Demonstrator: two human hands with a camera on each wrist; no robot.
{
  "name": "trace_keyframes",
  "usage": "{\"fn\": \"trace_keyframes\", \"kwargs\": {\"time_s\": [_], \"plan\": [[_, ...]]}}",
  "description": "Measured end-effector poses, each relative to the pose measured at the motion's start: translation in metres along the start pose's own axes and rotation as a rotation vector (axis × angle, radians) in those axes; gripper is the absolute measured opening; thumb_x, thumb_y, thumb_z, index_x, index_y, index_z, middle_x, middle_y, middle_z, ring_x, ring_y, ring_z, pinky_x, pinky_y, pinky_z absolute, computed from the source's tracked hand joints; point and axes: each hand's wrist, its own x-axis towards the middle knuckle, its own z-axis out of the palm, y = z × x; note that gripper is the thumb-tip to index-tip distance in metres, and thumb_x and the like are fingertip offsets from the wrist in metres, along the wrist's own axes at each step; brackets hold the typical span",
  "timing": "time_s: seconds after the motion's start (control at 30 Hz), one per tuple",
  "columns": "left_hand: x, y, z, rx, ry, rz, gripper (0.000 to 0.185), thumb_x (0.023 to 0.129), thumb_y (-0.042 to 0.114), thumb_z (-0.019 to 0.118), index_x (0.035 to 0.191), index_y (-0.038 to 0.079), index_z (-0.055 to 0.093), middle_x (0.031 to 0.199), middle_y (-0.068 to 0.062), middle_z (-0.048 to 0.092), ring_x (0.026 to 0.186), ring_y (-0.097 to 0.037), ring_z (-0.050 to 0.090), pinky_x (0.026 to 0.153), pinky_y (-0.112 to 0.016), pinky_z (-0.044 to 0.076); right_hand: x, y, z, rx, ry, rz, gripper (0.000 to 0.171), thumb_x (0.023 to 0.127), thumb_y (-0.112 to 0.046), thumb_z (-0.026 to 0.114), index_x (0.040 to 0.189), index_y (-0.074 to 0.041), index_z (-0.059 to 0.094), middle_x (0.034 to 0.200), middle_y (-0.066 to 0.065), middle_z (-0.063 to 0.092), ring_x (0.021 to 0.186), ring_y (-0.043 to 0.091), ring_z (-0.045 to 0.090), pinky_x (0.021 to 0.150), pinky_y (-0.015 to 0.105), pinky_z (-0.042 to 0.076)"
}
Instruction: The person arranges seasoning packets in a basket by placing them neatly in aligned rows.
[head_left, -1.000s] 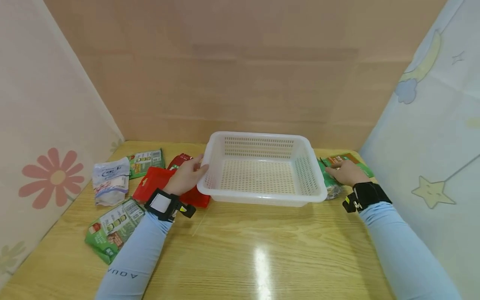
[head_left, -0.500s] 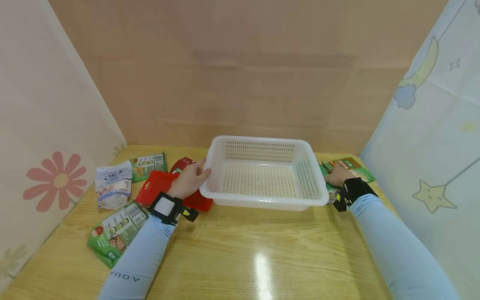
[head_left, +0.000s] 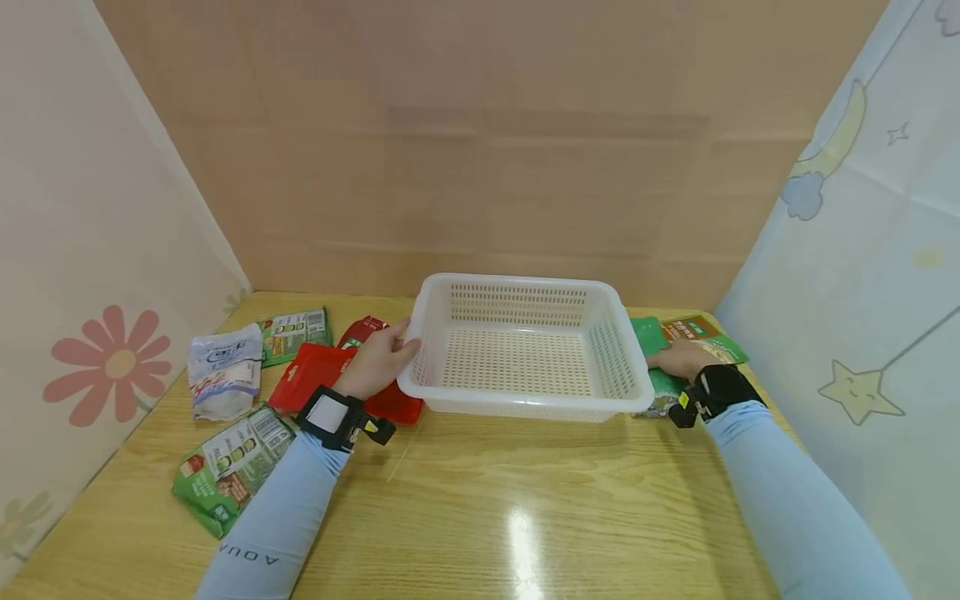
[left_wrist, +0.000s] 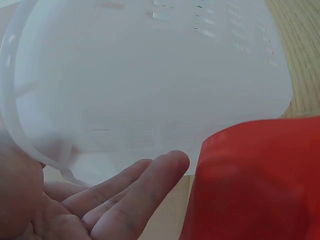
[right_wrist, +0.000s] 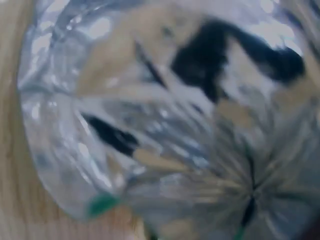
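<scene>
While the white basket (head_left: pixel 525 350) stands empty in the middle of the bench (head_left: pixel 525 508), we judge the packing barely begun, with every packet lying outside it. Our left hand (head_left: pixel 378 360) touches its left rim with relaxed, straight fingers above the red packet (head_left: pixel 311 371). Our right hand (head_left: pixel 682 358) rests on the green packets (head_left: pixel 675 346) beside its right wall; we cannot tell whether it grips them.

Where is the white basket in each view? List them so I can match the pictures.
Head: white basket at table centre, empty.
Left wrist: fills the upper frame, above the left hand.
Right wrist: not in it; only a crinkled packet up close.
Shared landmark: the red packet beside the basket.
</scene>
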Motion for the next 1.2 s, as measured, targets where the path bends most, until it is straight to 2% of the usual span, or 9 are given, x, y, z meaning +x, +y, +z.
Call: {"fn": "trace_keyframes", "kwargs": {"time_s": [0.1,0.17,0.3,0.4,0.53,0.67,0.87,1.1,1.2], "plan": [[0.0,0.0,0.0,0.004,0.003,0.001,0.065,0.103,0.026,0.055,0.156,0.002,0.025,0.118,-0.023,0.066,0.085,-0.027,0.069,0.068,-0.032,0.058,-0.015,0.0,0.002,0.119,0.006,-0.011,0.063,0.096,-0.039,0.06,0.123,0.014,0.037,0.083,0.012,0.047,0.065,0.02,0.046,0.06,0.036,0.044],[0.001,0.0,0.0,0.008,0.01,-0.005,0.065,0.103,0.026,0.055,0.156,0.002,0.025,0.118,-0.023,0.066,0.083,-0.027,0.068,0.064,-0.032,0.057,-0.026,0.001,0.004,0.2,0.019,-0.009,0.054,0.096,-0.035,0.061,0.118,0.009,0.038,0.075,0.005,0.045,0.064,0.017,0.047,0.06,0.036,0.046],[0.001,-0.002,0.0,0.014,0.015,-0.01,0.065,0.103,0.024,0.055,0.156,0.001,0.025,0.121,-0.023,0.066,0.084,-0.027,0.069,0.065,-0.033,0.058,-0.047,0.003,0.007,0.331,0.058,-0.008,0.04,0.096,-0.033,0.063,0.105,0.0,0.043,0.072,0.001,0.051,0.065,0.016,0.054,0.065,0.036,0.052],[0.001,-0.004,0.0,0.013,0.015,-0.014,0.065,0.103,0.024,0.055,0.156,0.001,0.024,0.121,-0.022,0.066,0.087,-0.028,0.069,0.072,-0.034,0.059,-0.062,0.005,0.006,0.339,0.095,-0.026,0.039,0.095,-0.034,0.064,0.101,0.0,0.046,0.08,0.005,0.056,0.068,0.017,0.059,0.07,0.038,0.056],[0.0,-0.002,0.0,0.011,0.013,-0.025,0.066,0.103,0.025,0.055,0.156,0.001,0.024,0.12,-0.02,0.066,0.088,-0.028,0.07,0.076,-0.038,0.059,-0.076,0.007,0.004,0.339,0.176,-0.071,0.048,0.095,-0.034,0.066,0.111,0.008,0.049,0.093,0.012,0.06,0.072,0.018,0.065,0.072,0.041,0.059],[0.0,0.0,0.0,0.004,0.006,-0.032,0.066,0.103,0.026,0.056,0.156,0.003,0.024,0.119,-0.019,0.067,0.087,-0.028,0.069,0.075,-0.038,0.059,-0.088,0.006,0.001,0.334,0.299,-0.089,0.059,0.094,-0.036,0.068,0.122,0.012,0.049,0.102,0.019,0.064,0.074,0.017,0.067,0.071,0.041,0.059],[-0.001,0.0,0.0,-0.01,0.002,-0.048,0.066,0.103,0.026,0.056,0.157,0.007,0.023,0.121,-0.019,0.066,0.085,-0.027,0.069,0.071,-0.034,0.059,-0.102,-0.005,-0.001,0.362,0.512,-0.069,0.063,0.092,-0.04,0.07,0.121,0.013,0.054,0.106,0.023,0.063,0.07,0.011,0.065,0.062,0.033,0.059],[-0.003,0.001,0.0,-0.006,-0.005,-0.056,0.069,0.102,0.03,0.056,0.158,0.011,0.022,0.123,-0.016,0.065,0.086,-0.026,0.068,0.072,-0.033,0.059,-0.112,-0.019,-0.006,0.445,0.675,-0.056,0.06,0.09,-0.038,0.072,0.125,0.008,0.056,0.085,-0.009,0.061,0.065,0.003,0.063,0.058,0.025,0.057],[-0.003,0.002,-0.001,-0.013,-0.005,-0.055,0.069,0.102,0.031,0.056,0.158,0.011,0.022,0.124,-0.015,0.065,0.087,-0.027,0.068,0.073,-0.033,0.059,-0.116,-0.022,-0.009,0.514,0.737,-0.059,0.053,0.089,-0.033,0.074,0.123,0.004,0.057,0.085,-0.015,0.059,0.066,0.001,0.063,0.059,0.022,0.056]]}}
